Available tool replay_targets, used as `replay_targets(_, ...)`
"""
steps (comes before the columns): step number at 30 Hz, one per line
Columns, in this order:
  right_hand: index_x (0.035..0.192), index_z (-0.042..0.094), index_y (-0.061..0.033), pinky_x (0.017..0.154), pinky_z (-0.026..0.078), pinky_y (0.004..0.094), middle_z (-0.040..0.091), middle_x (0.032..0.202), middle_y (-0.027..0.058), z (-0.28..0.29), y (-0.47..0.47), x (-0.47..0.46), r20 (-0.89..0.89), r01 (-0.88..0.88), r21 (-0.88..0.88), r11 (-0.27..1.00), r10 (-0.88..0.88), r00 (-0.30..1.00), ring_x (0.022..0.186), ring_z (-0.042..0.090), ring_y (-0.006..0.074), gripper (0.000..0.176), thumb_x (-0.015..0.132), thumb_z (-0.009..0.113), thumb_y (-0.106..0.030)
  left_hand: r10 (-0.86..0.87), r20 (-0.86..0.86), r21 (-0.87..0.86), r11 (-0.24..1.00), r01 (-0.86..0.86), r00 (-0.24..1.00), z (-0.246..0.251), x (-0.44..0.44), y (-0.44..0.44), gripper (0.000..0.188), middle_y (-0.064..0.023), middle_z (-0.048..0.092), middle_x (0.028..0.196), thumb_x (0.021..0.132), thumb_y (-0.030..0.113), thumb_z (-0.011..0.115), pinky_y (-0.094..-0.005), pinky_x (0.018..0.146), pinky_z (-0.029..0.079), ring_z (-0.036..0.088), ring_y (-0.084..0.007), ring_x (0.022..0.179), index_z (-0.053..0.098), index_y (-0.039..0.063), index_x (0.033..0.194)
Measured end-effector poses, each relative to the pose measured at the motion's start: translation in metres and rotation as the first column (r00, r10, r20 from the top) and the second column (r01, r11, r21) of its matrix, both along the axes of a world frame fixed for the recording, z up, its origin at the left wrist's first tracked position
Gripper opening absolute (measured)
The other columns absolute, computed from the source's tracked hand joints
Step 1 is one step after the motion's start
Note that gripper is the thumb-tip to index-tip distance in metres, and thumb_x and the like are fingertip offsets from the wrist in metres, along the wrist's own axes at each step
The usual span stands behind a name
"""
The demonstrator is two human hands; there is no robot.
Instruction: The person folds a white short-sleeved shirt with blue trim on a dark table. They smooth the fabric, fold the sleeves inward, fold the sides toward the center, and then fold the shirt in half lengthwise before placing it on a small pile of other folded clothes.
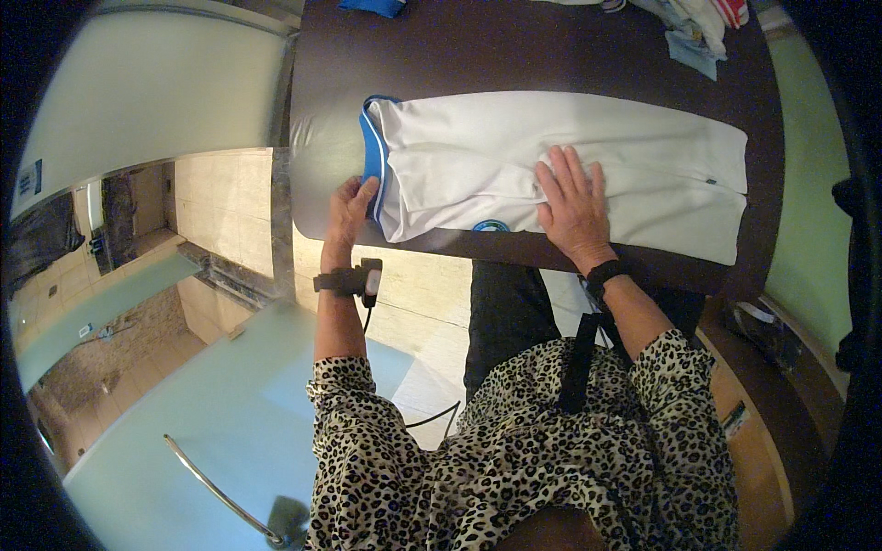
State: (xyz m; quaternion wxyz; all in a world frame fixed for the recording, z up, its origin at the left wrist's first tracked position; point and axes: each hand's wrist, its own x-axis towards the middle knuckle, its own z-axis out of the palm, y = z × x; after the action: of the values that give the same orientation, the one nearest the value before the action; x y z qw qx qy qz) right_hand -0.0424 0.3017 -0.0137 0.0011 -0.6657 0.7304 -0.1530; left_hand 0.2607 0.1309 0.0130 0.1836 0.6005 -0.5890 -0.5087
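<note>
A white knit shirt (475, 138) lies folded lengthwise across a dark table, its blue collar (373, 148) with a white stripe pointing left. My left hand (351, 206) pinches the near end of the collar between thumb and fingers. Farther right, my right hand (573, 203) rests flat on the white cloth with its fingers a little spread. A round blue-green badge (491, 226) shows at the near edge of the shirt, partly folded under. Soft creases run through the fabric between my hands.
The dark brown tabletop (482, 52) has rounded corners. A pile of clothes (696, 34) lies at its far right, and a blue cloth (372, 5) at the far edge. On the left stands a frosted glass door (207, 441) with a curved metal handle (220, 489).
</note>
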Motion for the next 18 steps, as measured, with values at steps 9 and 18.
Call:
replay_targets(9,0.129,0.045,-0.0124,0.108,0.02,0.0539,0.03,0.145,0.0095,0.002,0.0,0.0,0.025,-0.011,0.027,1.0,0.01,1.0,0.137,0.023,0.0234,0.053,0.078,0.059,-0.018,0.147,-0.13,0.154,0.98,-0.126,0.981,-0.008,-0.024,-0.076,0.047,-0.002,0.052,0.071,0.089,0.045,0.047,-0.0275,0.052,0.034,0.045,-0.0124,0.058,0.061,0.001,0.09)
replay_targets(18,0.128,0.046,-0.0123,0.107,0.021,0.0541,0.031,0.145,0.0088,-0.001,0.002,0.0,0.023,-0.013,-0.025,1.0,0.013,1.0,0.136,0.024,0.0228,0.05,0.079,0.056,-0.017,0.298,-0.417,0.312,0.934,-0.173,0.859,-0.016,-0.049,-0.095,0.031,-0.0107,0.064,0.096,0.089,0.027,0.057,-0.03,0.074,0.051,0.062,-0.0195,0.081,0.059,-0.001,0.104)
